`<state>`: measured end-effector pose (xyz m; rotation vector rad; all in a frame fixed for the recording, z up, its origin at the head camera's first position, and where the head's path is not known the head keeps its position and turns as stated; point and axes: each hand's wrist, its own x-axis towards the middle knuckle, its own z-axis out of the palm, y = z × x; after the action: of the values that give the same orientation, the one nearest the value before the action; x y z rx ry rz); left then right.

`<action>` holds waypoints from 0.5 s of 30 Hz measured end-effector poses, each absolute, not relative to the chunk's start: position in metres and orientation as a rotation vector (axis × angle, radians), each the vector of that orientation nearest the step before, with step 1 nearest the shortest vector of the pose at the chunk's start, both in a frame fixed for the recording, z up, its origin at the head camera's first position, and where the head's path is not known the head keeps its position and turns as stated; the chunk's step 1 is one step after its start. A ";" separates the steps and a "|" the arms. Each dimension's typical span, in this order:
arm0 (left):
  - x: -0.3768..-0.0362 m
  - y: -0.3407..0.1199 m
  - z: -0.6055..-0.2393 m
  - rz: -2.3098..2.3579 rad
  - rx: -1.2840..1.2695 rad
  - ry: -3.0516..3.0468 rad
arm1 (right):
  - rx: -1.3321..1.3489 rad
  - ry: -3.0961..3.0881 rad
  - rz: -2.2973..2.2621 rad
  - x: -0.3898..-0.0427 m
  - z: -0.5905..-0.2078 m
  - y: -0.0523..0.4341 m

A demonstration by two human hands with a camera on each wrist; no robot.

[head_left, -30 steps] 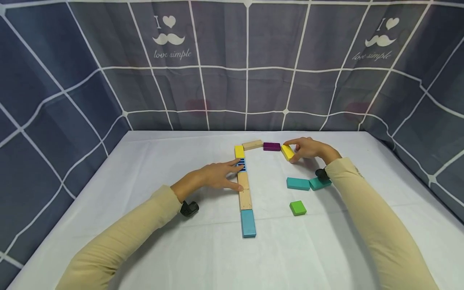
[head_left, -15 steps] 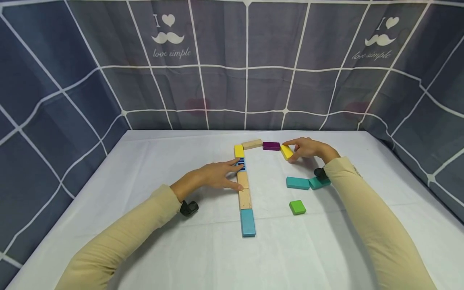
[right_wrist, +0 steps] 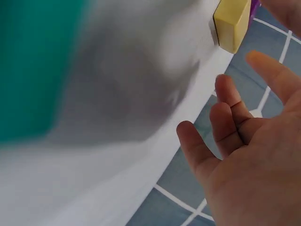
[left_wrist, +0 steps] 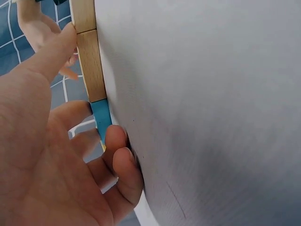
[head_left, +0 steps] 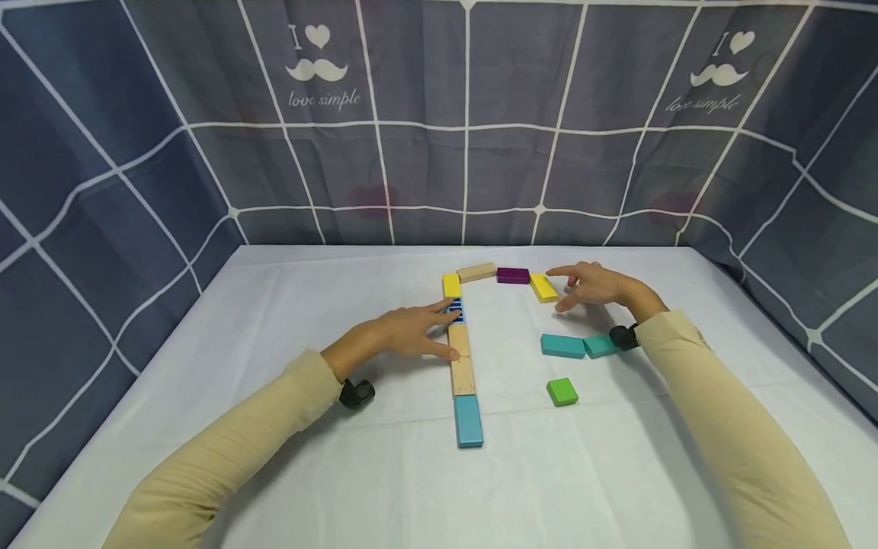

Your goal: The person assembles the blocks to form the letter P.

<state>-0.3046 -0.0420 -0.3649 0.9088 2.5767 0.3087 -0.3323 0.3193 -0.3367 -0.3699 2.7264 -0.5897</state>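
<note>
Several flat wooden blocks form a bent line on the white cloth. My left hand lies along its left side, fingertips at a blue block with white stripes and thumb by the joint of two plain wood blocks. In the left wrist view the thumb meets the side of a plain block, while the fingers are loosely bent around the blue one. My right hand is just right of a slanted yellow block, fingers spread and nothing held; a gap separates them in the right wrist view.
Beyond the hands, a purple block, a pale wood block and another yellow block continue the line. A blue block ends it nearest me. Two teal blocks and a green block lie at right, below my right wrist.
My right hand has let go of the slanted yellow block and shifted slightly right, its fingers parting from it. The left hand stays in place.
</note>
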 end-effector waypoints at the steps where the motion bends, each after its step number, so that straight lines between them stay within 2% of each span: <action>1: -0.305 -0.042 -0.365 0.309 0.911 2.575 | -0.371 2.725 -0.589 -0.327 -0.336 0.322; 15: -0.303 -0.041 -0.362 0.318 0.908 2.565 | -0.471 2.670 -0.594 -0.258 -0.337 0.359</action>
<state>-0.3032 -0.0411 -0.3618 0.9078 2.5651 0.3176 -0.2576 0.3589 -0.3365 -0.4712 2.6697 -0.5937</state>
